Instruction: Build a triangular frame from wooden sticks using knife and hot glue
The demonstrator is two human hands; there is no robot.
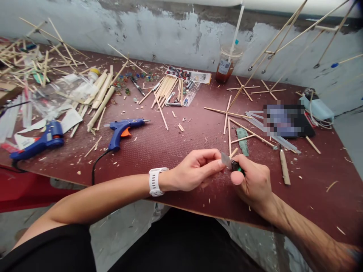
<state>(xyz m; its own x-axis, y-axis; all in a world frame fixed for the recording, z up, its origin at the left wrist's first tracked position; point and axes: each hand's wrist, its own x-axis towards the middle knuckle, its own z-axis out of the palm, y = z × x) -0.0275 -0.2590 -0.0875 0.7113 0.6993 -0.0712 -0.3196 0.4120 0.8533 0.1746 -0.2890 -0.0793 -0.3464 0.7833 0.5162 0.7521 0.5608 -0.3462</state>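
My right hand (253, 181) is wrapped around a utility knife (237, 166) with a black and green handle. Its wide grey blade points left, toward my other hand. My left hand (195, 170), with a white watch on the wrist, is closed in a pinch, thumb and fingertips right at the blade. Whatever lies between those fingers is hidden. Just behind the blade shows a short pale wooden stick piece (234, 152). Beyond the hands lie a frame of joined thin sticks (246, 130) and a green scrap of sandpaper-like material (242, 141).
Two blue glue guns (124, 128) lie at left, one corded near the middle. A bundle of sticks (167, 88), bamboo pieces (103, 102) and shavings litter the red table. A drink cup (225, 64) stands by the wall. A wooden-handled tool (284, 166) lies right; a stick structure (279, 49) rises behind.
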